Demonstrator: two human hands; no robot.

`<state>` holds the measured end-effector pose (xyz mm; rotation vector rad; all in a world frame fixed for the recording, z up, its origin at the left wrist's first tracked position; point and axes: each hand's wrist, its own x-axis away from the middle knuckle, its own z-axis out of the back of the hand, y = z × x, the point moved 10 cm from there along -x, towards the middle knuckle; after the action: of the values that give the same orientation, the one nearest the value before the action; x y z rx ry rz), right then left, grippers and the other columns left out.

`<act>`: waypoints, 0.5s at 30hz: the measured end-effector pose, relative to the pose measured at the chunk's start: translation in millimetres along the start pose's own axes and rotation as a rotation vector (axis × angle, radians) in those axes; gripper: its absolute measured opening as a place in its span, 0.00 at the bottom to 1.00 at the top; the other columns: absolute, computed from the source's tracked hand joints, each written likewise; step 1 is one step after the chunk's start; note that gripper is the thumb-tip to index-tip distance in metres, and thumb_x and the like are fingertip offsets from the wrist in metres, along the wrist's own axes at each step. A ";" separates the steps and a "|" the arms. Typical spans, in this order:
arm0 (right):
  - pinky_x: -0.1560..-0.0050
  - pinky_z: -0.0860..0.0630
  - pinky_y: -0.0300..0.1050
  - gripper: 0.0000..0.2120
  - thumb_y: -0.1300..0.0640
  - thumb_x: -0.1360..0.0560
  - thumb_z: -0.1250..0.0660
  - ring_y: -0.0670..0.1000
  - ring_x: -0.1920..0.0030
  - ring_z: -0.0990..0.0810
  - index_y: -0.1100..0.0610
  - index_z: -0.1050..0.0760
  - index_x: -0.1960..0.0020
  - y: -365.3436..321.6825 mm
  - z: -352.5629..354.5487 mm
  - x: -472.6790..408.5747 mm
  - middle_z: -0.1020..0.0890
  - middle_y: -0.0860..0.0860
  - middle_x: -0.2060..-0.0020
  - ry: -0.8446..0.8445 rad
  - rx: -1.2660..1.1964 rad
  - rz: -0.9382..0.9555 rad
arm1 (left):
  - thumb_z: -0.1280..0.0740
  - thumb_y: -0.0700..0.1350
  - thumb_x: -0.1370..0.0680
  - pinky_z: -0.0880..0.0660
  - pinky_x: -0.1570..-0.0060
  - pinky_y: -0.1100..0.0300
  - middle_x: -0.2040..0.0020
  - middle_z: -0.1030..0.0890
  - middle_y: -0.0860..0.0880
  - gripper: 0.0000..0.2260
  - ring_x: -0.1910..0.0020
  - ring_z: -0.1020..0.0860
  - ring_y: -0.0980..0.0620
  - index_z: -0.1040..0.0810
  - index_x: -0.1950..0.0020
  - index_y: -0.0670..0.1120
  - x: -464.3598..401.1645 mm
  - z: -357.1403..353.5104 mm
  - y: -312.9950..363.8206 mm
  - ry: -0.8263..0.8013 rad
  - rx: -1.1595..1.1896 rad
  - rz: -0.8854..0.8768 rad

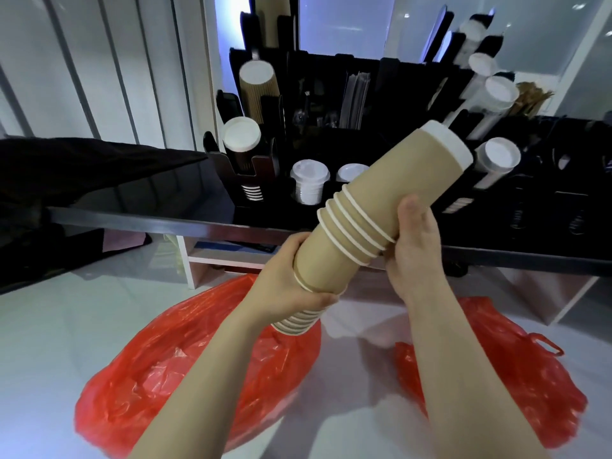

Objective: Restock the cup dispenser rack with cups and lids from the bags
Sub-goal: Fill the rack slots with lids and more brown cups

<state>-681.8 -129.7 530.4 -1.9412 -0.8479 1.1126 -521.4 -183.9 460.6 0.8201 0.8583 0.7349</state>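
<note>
A long stack of tan paper cups (390, 200) slants from lower left to upper right, its white end near the black dispenser rack (331, 137). My left hand (284, 283) grips the lower part of the stack. My right hand (414, 240) grips the middle, just beside several white cup rims. The rack on the black counter holds brown and white cup stacks in its left and right slots, and white lids (309, 175) stand in its front wells. Two red plastic bags lie on the floor below, a big one (172, 376) at left and another (516, 369) at right.
The black counter's edge (165, 223) runs across the view in front of me. A dark cloth (66, 173) lies on its left end. White shelving (205, 260) stands under the counter. Wooden stirrers (530, 97) sit at the rack's far right.
</note>
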 end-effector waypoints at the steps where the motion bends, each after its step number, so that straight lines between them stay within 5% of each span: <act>1: 0.39 0.26 0.63 0.41 0.31 0.42 0.25 0.55 0.40 0.21 0.53 0.29 0.37 -4.0 -3.3 -5.7 0.19 0.51 0.42 0.017 -0.038 0.014 | 0.24 0.56 0.45 0.32 0.55 0.78 0.44 0.25 0.69 0.37 0.46 0.27 0.70 0.36 0.40 0.69 -3.1 9.0 4.1 0.013 -0.018 -0.021; 5: 0.52 0.21 0.47 0.31 0.46 0.34 0.28 0.49 0.46 0.19 0.52 0.31 0.34 -25.2 -31.2 -33.9 0.18 0.47 0.46 -0.021 -0.289 0.044 | 0.24 0.59 0.45 0.30 0.56 0.73 0.45 0.27 0.73 0.37 0.46 0.27 0.71 0.38 0.41 0.74 -14.8 61.8 24.6 0.103 -0.097 -0.086; 10: 0.53 0.20 0.51 0.27 0.50 0.30 0.31 0.52 0.44 0.18 0.52 0.30 0.33 -56.4 -82.1 -66.2 0.20 0.53 0.40 -0.032 -0.419 0.036 | 0.23 0.58 0.47 0.29 0.61 0.75 0.49 0.22 0.67 0.34 0.51 0.22 0.67 0.31 0.43 0.65 -23.1 145.8 65.3 0.283 -0.028 -0.165; 15: 0.47 0.21 0.58 0.29 0.47 0.32 0.29 0.55 0.41 0.20 0.52 0.30 0.34 -73.4 -138.3 -91.7 0.20 0.54 0.40 -0.063 -0.458 -0.001 | 0.23 0.56 0.46 0.26 0.57 0.65 0.48 0.20 0.62 0.34 0.50 0.20 0.62 0.30 0.43 0.62 -31.7 210.4 104.0 0.366 0.018 -0.236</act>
<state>-608.7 -203.5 679.2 -2.2796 -1.2215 1.0489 -377.7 -224.8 644.4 0.5939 1.2679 0.6780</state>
